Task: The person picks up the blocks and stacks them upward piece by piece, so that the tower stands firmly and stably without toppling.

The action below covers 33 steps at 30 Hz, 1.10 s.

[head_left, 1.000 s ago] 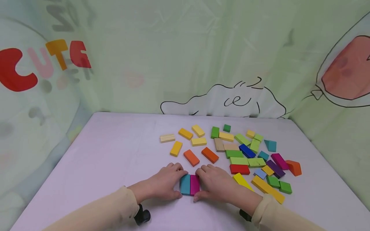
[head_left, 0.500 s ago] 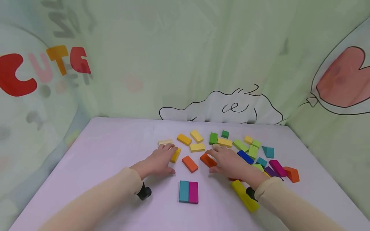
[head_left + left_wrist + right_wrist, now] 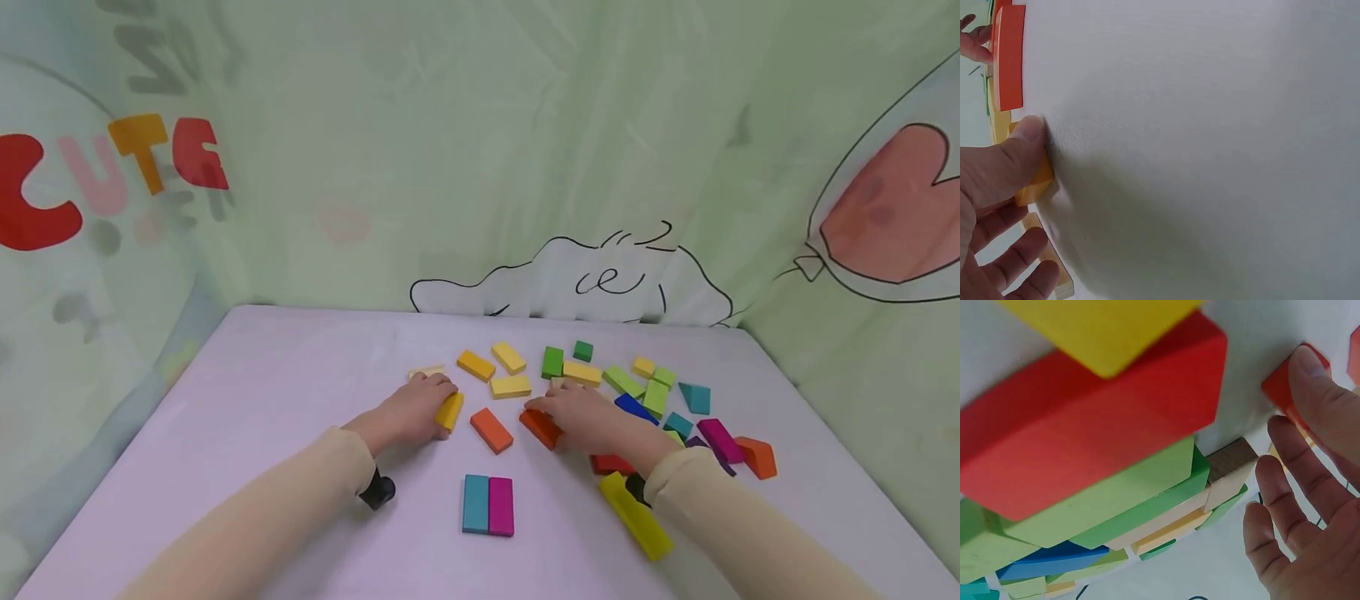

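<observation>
My left hand [image 3: 411, 410] pinches a yellow-orange block [image 3: 451, 412]; in the left wrist view the thumb lies across that block [image 3: 1039, 179] while the other fingers reach behind it. With thumb and fingers, my right hand [image 3: 588, 417] grips a red-orange block [image 3: 540, 428], partly covered by the thumb in the right wrist view. Between the hands lies a lighter orange block [image 3: 491, 430]. Nearer to me, a teal block [image 3: 476, 504] and a magenta block [image 3: 501, 507] lie side by side, long edges together.
Several yellow blocks [image 3: 511, 387] lie beyond the hands. At right is a spread of coloured blocks, including a red block [image 3: 611, 464], a long yellow block [image 3: 636, 515] and an orange block with a slanted end [image 3: 756, 457]. A pale wooden block [image 3: 426, 369] sits behind the left hand.
Both hands have left the teal and magenta blocks and moved forward and apart. The left now holds the yellow-orange block, the right the red-orange one.
</observation>
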Each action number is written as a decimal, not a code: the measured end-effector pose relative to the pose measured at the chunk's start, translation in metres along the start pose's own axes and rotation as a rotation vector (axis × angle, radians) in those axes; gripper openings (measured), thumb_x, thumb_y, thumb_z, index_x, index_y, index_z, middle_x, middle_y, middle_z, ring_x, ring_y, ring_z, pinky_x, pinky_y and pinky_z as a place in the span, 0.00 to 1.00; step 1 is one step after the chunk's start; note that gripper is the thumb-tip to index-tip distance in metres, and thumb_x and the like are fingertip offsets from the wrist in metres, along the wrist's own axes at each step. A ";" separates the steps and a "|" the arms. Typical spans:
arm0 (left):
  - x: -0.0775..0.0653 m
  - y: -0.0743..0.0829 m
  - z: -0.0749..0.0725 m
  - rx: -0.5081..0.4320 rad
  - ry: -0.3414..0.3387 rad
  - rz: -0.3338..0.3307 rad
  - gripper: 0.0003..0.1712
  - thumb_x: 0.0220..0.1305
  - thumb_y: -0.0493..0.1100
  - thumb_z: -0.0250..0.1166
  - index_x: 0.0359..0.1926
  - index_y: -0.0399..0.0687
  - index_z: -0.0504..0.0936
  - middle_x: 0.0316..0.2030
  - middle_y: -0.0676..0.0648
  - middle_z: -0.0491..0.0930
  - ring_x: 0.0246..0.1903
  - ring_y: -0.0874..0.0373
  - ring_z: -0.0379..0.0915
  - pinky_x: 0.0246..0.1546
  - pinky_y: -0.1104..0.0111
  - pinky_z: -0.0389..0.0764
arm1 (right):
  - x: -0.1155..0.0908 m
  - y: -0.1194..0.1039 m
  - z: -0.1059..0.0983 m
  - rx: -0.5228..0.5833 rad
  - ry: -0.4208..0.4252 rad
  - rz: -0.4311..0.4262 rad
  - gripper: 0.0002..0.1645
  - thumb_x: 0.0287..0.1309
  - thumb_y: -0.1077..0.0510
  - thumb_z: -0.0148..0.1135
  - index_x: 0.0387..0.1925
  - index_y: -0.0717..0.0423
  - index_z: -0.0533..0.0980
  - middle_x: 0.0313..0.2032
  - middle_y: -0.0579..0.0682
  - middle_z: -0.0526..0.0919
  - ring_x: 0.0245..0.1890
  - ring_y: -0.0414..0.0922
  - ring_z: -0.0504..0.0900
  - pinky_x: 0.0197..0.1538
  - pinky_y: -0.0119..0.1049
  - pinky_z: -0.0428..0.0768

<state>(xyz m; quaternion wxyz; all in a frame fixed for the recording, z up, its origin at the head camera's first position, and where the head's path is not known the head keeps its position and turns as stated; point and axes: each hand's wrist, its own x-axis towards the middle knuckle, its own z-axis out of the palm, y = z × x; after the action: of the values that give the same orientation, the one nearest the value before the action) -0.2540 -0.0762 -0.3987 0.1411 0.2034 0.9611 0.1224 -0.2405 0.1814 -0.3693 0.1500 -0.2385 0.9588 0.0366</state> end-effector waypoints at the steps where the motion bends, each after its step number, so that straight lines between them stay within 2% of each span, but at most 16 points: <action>1: -0.003 -0.002 0.001 0.006 0.000 0.005 0.39 0.60 0.49 0.76 0.70 0.45 0.73 0.70 0.44 0.71 0.66 0.47 0.67 0.71 0.55 0.72 | -0.002 -0.001 0.001 0.014 -0.009 0.008 0.34 0.55 0.61 0.76 0.64 0.49 0.78 0.48 0.52 0.83 0.52 0.50 0.76 0.56 0.49 0.83; 4: -0.018 -0.005 0.004 0.004 -0.011 0.034 0.39 0.55 0.50 0.79 0.65 0.43 0.77 0.62 0.44 0.75 0.59 0.50 0.72 0.67 0.59 0.77 | -0.014 -0.004 0.003 0.068 -0.028 0.028 0.33 0.52 0.60 0.78 0.61 0.52 0.79 0.44 0.49 0.85 0.48 0.48 0.77 0.52 0.48 0.83; 7: -0.040 -0.003 0.008 -0.016 -0.033 0.075 0.39 0.51 0.51 0.82 0.62 0.43 0.78 0.55 0.45 0.77 0.52 0.54 0.74 0.62 0.61 0.80 | -0.028 -0.011 0.008 0.146 -0.040 0.044 0.35 0.48 0.56 0.81 0.59 0.55 0.79 0.41 0.48 0.84 0.45 0.47 0.78 0.50 0.47 0.84; 11: -0.067 0.009 0.014 -0.055 -0.048 0.134 0.40 0.48 0.53 0.83 0.60 0.42 0.79 0.50 0.47 0.77 0.46 0.58 0.73 0.57 0.64 0.83 | -0.044 -0.023 0.018 0.201 -0.017 0.004 0.38 0.42 0.48 0.85 0.56 0.56 0.80 0.40 0.48 0.83 0.43 0.44 0.78 0.48 0.45 0.85; 14: -0.077 0.018 0.017 -0.085 -0.054 0.159 0.42 0.47 0.55 0.83 0.60 0.42 0.78 0.48 0.48 0.76 0.43 0.61 0.72 0.53 0.68 0.84 | -0.050 -0.033 0.024 0.226 0.010 -0.028 0.39 0.40 0.44 0.85 0.54 0.55 0.81 0.42 0.47 0.81 0.42 0.42 0.78 0.46 0.41 0.86; 18: -0.083 0.027 0.022 -0.115 -0.076 0.150 0.43 0.48 0.56 0.83 0.61 0.43 0.78 0.47 0.49 0.75 0.41 0.63 0.70 0.50 0.72 0.83 | -0.052 -0.046 0.029 0.287 -0.003 -0.018 0.39 0.41 0.44 0.85 0.54 0.55 0.81 0.44 0.47 0.79 0.44 0.41 0.78 0.49 0.40 0.87; 23: -0.085 0.031 0.025 -0.129 -0.085 0.144 0.42 0.49 0.55 0.82 0.62 0.43 0.78 0.49 0.49 0.75 0.42 0.63 0.71 0.53 0.71 0.83 | -0.053 -0.049 0.032 0.368 -0.037 0.025 0.39 0.42 0.47 0.84 0.56 0.55 0.79 0.47 0.47 0.80 0.47 0.41 0.79 0.53 0.44 0.87; 30: -0.086 0.034 0.026 -0.134 -0.061 0.154 0.45 0.50 0.57 0.81 0.66 0.43 0.76 0.52 0.48 0.76 0.43 0.62 0.71 0.52 0.71 0.83 | -0.056 -0.051 0.035 0.471 -0.033 -0.020 0.41 0.46 0.51 0.83 0.62 0.56 0.77 0.53 0.50 0.78 0.51 0.44 0.78 0.53 0.46 0.87; 33: -0.085 0.036 0.027 -0.124 -0.045 0.161 0.43 0.51 0.56 0.81 0.64 0.43 0.77 0.51 0.49 0.76 0.42 0.63 0.71 0.50 0.72 0.83 | -0.056 -0.056 0.036 0.495 -0.032 -0.029 0.43 0.47 0.50 0.82 0.64 0.57 0.75 0.56 0.52 0.77 0.54 0.46 0.78 0.55 0.48 0.86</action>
<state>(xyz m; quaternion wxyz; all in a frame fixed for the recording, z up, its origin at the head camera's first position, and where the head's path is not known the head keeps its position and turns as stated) -0.1578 -0.0760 -0.3948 0.1648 0.2736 0.9288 0.1879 -0.1578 0.1622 -0.3866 0.2194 -0.2074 0.9326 -0.1976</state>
